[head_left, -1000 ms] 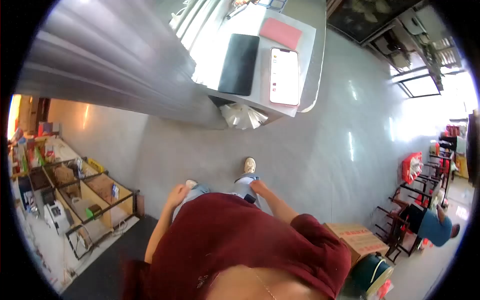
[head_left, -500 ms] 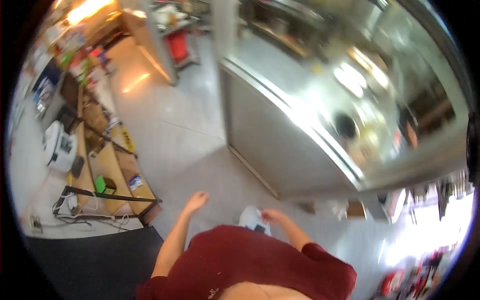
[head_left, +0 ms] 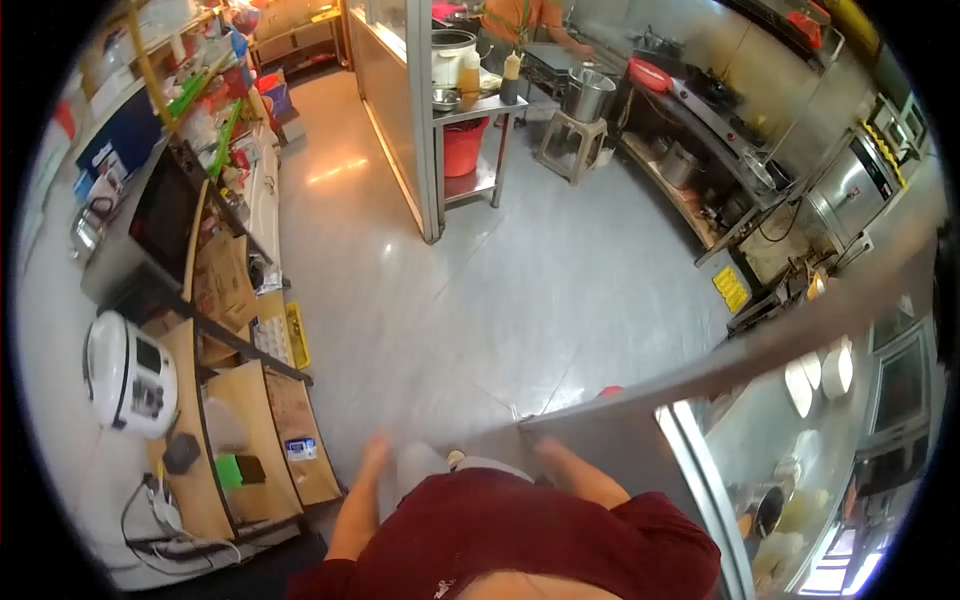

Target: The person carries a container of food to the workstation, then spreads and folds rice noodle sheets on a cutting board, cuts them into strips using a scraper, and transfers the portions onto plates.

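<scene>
My left hand [head_left: 376,452] hangs low in front of my body, left of my leg, with its fingers smeared by motion. Nothing visible is in it. The wooden shelf unit [head_left: 240,385] stands to its left. On my other side, my right hand [head_left: 548,455] is also blurred, close to the grey partition [head_left: 610,450]. I cannot make out whether its fingers are apart or closed, or whether it touches the partition.
Grey floor [head_left: 450,320] stretches ahead. A rice cooker [head_left: 130,375] and a microwave [head_left: 150,230] stand at left. A metal table [head_left: 480,110] has a red bucket [head_left: 462,150] under it. A pot [head_left: 588,97] sits on a stool [head_left: 572,145]. A co-worker [head_left: 515,20] is at the back.
My view has swung right and moved forward to the partition's end. The kitchen floor, stove counter and co-worker now show. Both hands stay low beside my body.
</scene>
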A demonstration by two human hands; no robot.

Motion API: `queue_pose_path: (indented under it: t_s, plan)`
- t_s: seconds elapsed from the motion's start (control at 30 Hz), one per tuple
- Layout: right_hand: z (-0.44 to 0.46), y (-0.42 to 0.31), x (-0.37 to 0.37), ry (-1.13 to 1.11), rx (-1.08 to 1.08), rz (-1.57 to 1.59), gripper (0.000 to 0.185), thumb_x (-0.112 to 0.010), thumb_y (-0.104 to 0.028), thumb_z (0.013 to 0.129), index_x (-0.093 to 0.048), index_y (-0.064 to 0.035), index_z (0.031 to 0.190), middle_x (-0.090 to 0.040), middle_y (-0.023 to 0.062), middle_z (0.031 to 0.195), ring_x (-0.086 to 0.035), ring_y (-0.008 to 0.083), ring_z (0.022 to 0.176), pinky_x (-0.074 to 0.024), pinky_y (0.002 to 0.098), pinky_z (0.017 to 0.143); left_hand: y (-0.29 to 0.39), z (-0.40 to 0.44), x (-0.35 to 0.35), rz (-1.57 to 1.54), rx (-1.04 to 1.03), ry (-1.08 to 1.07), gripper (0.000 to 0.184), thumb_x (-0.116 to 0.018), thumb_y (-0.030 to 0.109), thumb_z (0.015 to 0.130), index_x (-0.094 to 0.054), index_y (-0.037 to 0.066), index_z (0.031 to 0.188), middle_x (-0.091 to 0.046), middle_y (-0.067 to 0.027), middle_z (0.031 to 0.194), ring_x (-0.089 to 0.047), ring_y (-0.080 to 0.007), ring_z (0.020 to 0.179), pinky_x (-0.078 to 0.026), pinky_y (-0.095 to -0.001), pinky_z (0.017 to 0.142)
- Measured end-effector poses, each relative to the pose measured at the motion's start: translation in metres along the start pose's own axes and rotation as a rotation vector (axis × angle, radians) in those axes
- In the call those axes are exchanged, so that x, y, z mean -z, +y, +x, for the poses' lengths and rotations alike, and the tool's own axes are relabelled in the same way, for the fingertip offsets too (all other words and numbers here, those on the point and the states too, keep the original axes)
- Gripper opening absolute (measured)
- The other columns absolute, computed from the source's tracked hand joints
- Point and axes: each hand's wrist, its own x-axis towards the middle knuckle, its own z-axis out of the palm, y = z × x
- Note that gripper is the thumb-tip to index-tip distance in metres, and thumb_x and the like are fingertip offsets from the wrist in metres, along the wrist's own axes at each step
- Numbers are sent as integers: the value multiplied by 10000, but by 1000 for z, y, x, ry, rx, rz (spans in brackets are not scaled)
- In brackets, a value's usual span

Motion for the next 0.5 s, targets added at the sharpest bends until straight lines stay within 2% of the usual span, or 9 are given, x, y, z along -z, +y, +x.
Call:
queue_pose_path:
  t_s: [0.07,0.1,0.13,0.17,0.27,0.33,0.4,0.47,0.5]
  plan:
    - [43,-129,-21,64,398,-1076,214,-466,-183,785,-598,-25,844,-603,193,809,-587,294,797,-461,400,674,-33,8,45,230,152,-26,455,-436,382,837,-538,38,1116,-576,-139,1094,-592,-271,896,-449,-421,799]
    - [85,-179,-34,65,649,-1064,239,-455,-209,804,-584,-10,836,-593,197,771,-577,277,750,-461,382,664,-33,9,69,286,284,-66,449,-441,380,834,-544,40,1109,-578,-142,1088,-591,-273,900,-451,-420,798]
    - [95,-243,-50,17,615,-878,260,-462,-249,824,-576,-17,855,-593,161,741,-568,232,710,-468,350,662,-27,16,89,324,398,-95,443,-447,377,830,-550,43,1102,-579,-145,1082,-590,-276,904,-453,-419,797]
    - [99,-304,-62,-11,703,-755,265,-469,-261,827,-573,-18,856,-591,139,729,-569,206,699,-469,335,652,-14,29,106,351,480,-111,438,-453,375,827,-556,45,1095,-581,-148,1075,-588,-279,908,-455,-417,796]
    - [136,-416,-61,-74,842,-461,267,-479,-273,833,-571,-25,871,-584,98,705,-565,156,671,-465,308,620,43,111,129,417,535,-137,420,-469,367,816,-573,52,1074,-587,-157,1057,-585,-286,921,-462,-413,793]
    - [172,-461,-47,-27,817,-357,268,-482,-277,835,-574,-28,875,-578,88,691,-562,143,660,-461,299,606,101,193,139,475,467,-149,409,-481,363,810,-585,57,1060,-591,-164,1045,-583,-291,929,-467,-410,790]
    - [215,-453,4,94,676,-339,275,-486,-284,836,-579,-28,872,-572,89,674,-561,141,654,-460,296,600,182,293,127,516,318,-137,398,-492,358,803,-597,62,1046,-595,-170,1032,-581,-297,938,-471,-407,788]
    - [233,-423,72,329,587,-751,206,-474,-180,793,-600,-20,824,-612,146,704,-598,259,703,-477,385,645,292,402,93,482,92,-65,386,-503,353,796,-609,66,1032,-598,-176,1020,-579,-302,946,-476,-405,786]
    - [242,-403,111,325,448,-948,208,-455,-171,770,-604,-27,789,-616,183,763,-590,328,748,-469,429,684,351,457,67,366,-64,11,402,-478,355,812,-599,34,1023,-591,-195,1027,-567,-299,970,-457,-413,807]
